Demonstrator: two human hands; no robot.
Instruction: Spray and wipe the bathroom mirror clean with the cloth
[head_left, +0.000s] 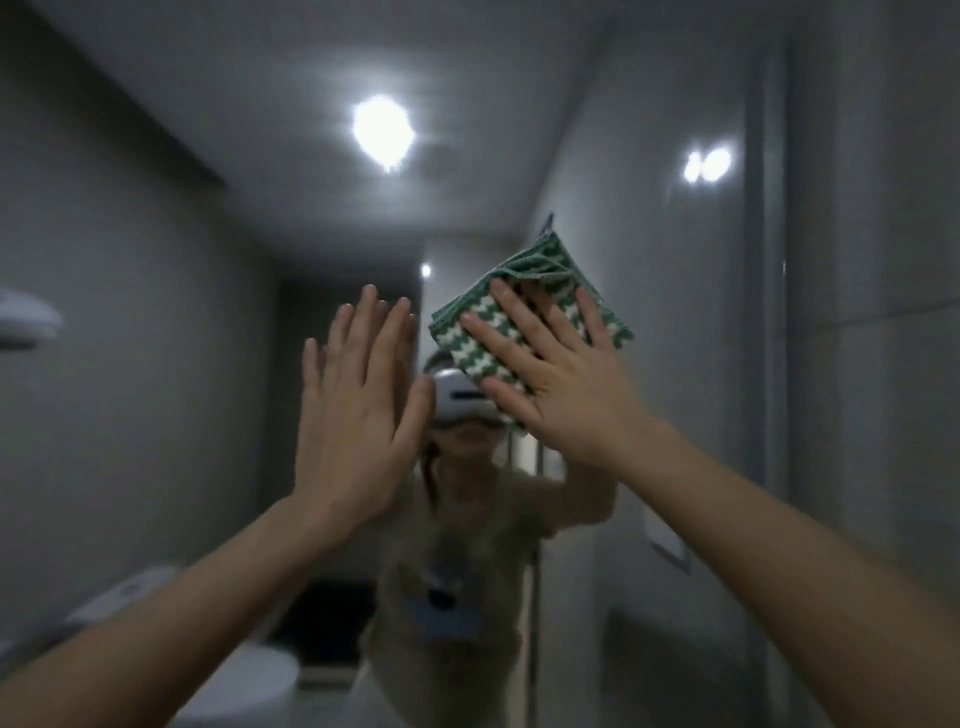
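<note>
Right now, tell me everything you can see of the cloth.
The cloth is green and white in a zigzag weave with a green hemmed edge, and looks like soft woven fabric. It is folded into a rough square, turned like a diamond with one bunched corner pointing up. The right hand presses it flat against the mirror with straight, spread fingers that cover its lower middle. The left hand is raised beside it, not touching it.

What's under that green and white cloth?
The mirror glass. The right hand presses the cloth flat against it with straight fingers, so the patch of glass beneath is covered; whether it is clean cannot be seen.
</note>
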